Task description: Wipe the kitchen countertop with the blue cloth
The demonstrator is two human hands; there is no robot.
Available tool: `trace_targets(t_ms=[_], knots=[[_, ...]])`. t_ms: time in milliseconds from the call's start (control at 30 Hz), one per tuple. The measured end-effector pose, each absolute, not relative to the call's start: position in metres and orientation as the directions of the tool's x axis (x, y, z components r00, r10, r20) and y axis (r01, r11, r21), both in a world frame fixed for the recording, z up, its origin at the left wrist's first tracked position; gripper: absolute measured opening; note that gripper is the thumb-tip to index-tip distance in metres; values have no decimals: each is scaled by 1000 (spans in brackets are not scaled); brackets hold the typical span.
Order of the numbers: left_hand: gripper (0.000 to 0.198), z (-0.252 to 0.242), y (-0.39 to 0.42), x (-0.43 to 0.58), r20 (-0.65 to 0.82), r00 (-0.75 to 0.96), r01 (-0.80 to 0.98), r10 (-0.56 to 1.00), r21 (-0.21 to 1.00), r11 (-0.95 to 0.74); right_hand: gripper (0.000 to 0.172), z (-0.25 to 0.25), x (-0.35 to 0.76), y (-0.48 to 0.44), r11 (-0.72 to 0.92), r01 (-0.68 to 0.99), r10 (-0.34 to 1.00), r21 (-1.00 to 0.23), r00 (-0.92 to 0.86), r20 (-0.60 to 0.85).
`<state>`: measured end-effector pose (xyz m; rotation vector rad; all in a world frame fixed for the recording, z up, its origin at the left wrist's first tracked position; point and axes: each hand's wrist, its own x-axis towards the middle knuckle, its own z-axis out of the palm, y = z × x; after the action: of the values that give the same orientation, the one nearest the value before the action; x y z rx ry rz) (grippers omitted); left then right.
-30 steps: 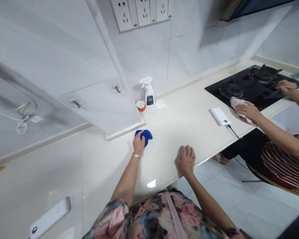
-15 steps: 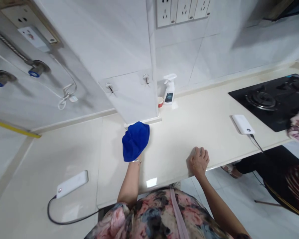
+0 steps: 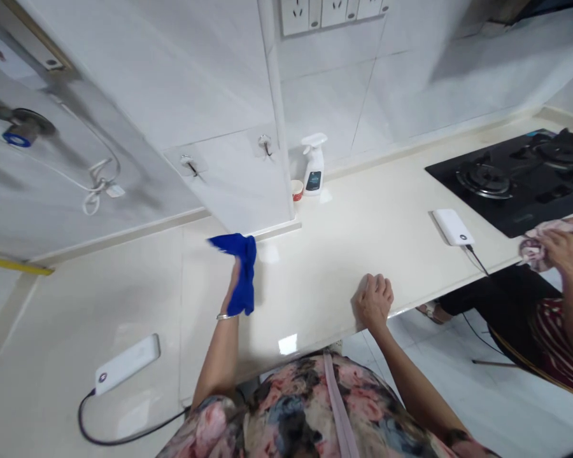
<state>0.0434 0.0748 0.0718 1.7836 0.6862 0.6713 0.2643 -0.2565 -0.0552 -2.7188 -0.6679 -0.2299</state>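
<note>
Blue cloth point(image 3: 246, 277) in the left hand point(image 3: 232, 289), narrower in view than before

A kitchen, shown by the gas hob point(image 3: 520, 181) in the countertop point(image 3: 363, 235).

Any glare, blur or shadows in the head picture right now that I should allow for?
Head view: a bright glare patch on the counter near its front edge; head view: the blue cloth at the left hand looks smeared at its pointed tip; head view: a soft shadow beside the right hand.
</note>
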Motion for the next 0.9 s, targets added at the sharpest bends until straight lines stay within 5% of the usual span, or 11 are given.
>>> trace_targets(t_ms=[100, 267, 500, 900], knots=[[52, 39, 58, 54, 55, 759, 349, 649, 807, -476, 60, -55, 264, -257, -843, 460, 412, -278, 885, 218], [57, -2, 33, 63, 68, 815, 509, 576, 392, -766, 60, -55, 264, -258, -842, 463, 422, -278, 885, 196], [69, -13, 23, 80, -17, 730, 649, 683, 330, -685, 60, -59, 265, -259, -846, 463, 419, -266, 884, 206], [65, -8, 55, 158, 75, 503, 803, 861, 327, -498, 66, -50, 263, -258, -856, 444, 419, -266, 896, 146]])
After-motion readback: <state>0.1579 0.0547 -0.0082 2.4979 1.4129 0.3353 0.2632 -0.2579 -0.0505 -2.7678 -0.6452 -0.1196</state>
